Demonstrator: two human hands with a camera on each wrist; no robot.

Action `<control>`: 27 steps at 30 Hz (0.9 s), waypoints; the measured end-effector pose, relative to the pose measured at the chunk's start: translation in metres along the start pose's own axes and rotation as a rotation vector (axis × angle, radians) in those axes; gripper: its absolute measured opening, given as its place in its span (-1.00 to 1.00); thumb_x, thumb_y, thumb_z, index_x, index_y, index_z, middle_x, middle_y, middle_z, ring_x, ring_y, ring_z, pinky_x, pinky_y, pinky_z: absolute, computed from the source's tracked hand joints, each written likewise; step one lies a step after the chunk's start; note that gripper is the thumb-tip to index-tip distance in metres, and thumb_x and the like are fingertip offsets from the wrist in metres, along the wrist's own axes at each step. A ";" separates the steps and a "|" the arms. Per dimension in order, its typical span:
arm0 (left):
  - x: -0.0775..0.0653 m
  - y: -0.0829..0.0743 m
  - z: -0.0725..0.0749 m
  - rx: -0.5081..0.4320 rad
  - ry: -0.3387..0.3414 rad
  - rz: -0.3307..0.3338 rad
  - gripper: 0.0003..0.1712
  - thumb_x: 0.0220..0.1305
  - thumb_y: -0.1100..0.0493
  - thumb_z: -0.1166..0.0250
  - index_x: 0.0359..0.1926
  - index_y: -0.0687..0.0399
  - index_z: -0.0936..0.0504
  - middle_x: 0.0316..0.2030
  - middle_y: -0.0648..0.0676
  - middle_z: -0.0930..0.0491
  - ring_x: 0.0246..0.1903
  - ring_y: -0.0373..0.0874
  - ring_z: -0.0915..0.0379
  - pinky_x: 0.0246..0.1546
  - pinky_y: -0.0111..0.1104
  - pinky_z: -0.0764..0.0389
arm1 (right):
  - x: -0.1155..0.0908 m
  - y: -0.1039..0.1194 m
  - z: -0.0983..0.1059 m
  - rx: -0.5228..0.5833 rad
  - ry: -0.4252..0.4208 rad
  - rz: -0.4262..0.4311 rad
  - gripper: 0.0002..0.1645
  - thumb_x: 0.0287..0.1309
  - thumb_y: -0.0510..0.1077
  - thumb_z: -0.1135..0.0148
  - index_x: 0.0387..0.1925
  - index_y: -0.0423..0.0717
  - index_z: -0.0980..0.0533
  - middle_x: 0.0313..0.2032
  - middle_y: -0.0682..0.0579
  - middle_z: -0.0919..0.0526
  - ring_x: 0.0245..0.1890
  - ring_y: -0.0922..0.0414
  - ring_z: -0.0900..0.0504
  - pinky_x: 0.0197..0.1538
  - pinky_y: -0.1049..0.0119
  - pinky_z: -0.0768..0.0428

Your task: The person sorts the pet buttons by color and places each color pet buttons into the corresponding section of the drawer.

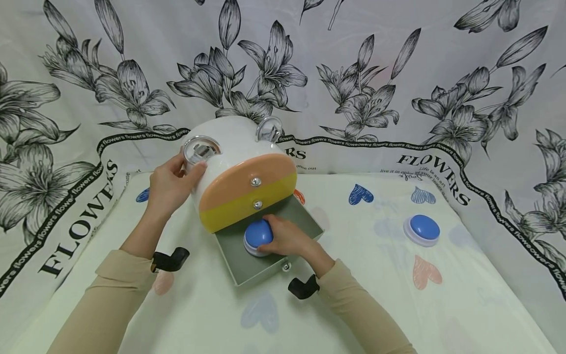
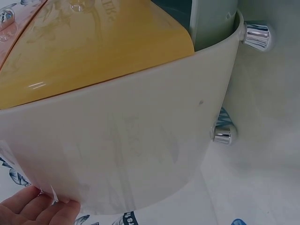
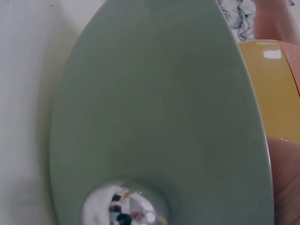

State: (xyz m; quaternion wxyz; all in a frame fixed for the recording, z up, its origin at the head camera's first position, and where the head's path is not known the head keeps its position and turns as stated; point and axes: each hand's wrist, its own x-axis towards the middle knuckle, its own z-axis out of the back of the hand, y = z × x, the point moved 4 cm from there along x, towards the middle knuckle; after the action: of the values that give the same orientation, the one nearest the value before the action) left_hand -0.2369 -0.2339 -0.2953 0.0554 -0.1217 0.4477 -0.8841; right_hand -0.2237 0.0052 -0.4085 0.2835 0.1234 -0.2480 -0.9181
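Note:
A small white cabinet (image 1: 232, 132) with a rounded body stands at a slant, with orange (image 1: 240, 179), yellow (image 1: 276, 194) and green drawers stacked in its front. The green bottom drawer (image 1: 305, 221) is pulled out. My left hand (image 1: 170, 187) holds the cabinet's left side, thumb near a silver ring-shaped piece (image 1: 201, 150); in the left wrist view its fingertips (image 2: 65, 213) bend over the white edge. Inside the green drawer, my right hand (image 1: 287, 238) grips a round button with a blue dome (image 1: 258, 233) and white base. The drawer front (image 3: 154, 108) hides most of that hand in the right wrist view.
A second blue-domed button (image 1: 424, 228) lies on the heart-patterned cloth (image 1: 353, 295) to the right. Behind the cabinet hangs a white curtain (image 1: 336, 44) with black flower prints. A silver knob (image 1: 286, 266) juts from the green drawer's front.

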 end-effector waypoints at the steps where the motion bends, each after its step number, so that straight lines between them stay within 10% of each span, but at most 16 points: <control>1: 0.000 0.000 0.000 -0.001 0.001 0.001 -0.13 0.10 -0.37 -0.10 0.32 0.02 -0.28 0.25 0.12 -0.32 0.18 0.15 -0.28 0.02 -0.05 -0.50 | 0.000 0.000 0.000 -0.007 -0.002 0.002 -0.07 -0.07 0.09 -0.38 0.25 -0.23 -0.20 0.12 -0.12 -0.44 0.03 0.03 -0.51 0.06 0.17 -0.52; 27: 0.000 0.000 0.000 -0.006 0.005 -0.002 -0.14 0.12 -0.36 -0.10 0.32 0.04 -0.28 0.25 0.14 -0.32 0.20 0.14 -0.27 0.03 -0.04 -0.49 | -0.017 0.001 0.017 -0.037 -0.063 0.065 -0.16 0.06 0.06 -0.28 0.31 -0.15 -0.21 0.23 -0.11 -0.36 0.16 0.00 -0.42 0.18 0.15 -0.44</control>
State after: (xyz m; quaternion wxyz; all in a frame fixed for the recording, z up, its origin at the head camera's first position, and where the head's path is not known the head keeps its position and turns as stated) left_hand -0.2367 -0.2334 -0.2954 0.0532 -0.1200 0.4505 -0.8831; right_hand -0.2159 0.0211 -0.3927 0.3075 0.0812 -0.2438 -0.9162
